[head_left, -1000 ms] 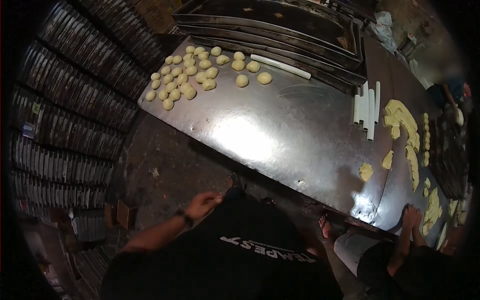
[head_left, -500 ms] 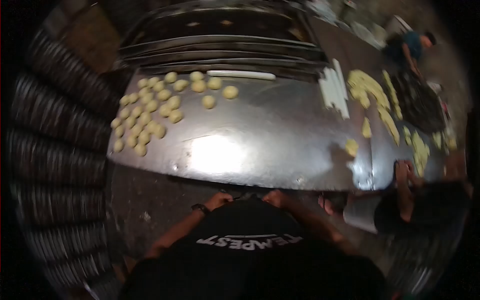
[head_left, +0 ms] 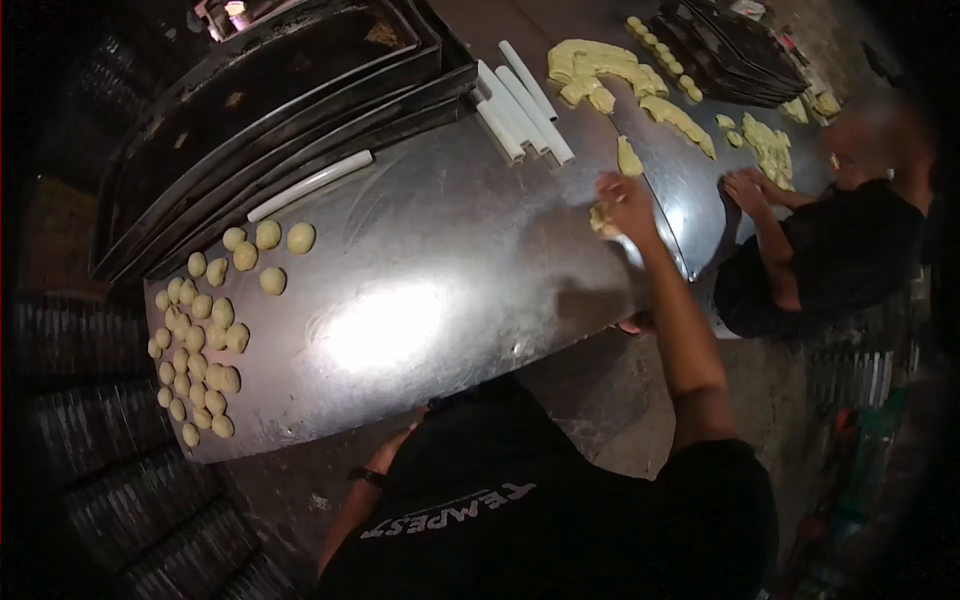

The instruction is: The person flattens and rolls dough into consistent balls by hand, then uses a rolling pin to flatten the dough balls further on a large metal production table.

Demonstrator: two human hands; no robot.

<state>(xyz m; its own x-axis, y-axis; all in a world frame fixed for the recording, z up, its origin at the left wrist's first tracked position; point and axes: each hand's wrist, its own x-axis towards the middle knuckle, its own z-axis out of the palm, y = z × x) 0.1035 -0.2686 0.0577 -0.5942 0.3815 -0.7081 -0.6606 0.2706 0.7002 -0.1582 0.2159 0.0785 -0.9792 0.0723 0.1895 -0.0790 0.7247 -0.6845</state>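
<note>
My right hand (head_left: 630,207) reaches across the metal table (head_left: 470,250), its fingers closed on a small yellow piece of dough (head_left: 601,220) on the tabletop. Just beyond that hand lies a longer dough scrap (head_left: 628,158). My left hand (head_left: 396,447) is low at my waist by the table's front edge; its fingers are hidden by my dark shirt. Many round dough balls (head_left: 195,340) sit grouped at the table's left end, and a few more (head_left: 272,281) rest nearer the middle.
Stacked dark baking trays (head_left: 270,110) stand at the back left, a white rod (head_left: 310,186) before them. Several white rods (head_left: 520,110) lie farther right. Large dough pieces (head_left: 600,65) and more trays (head_left: 735,50) are beyond. A co-worker (head_left: 820,250) works at the right.
My right hand has moved from my waist out to the right, onto the dough piece. My left hand stays low. The view has turned toward the right.
</note>
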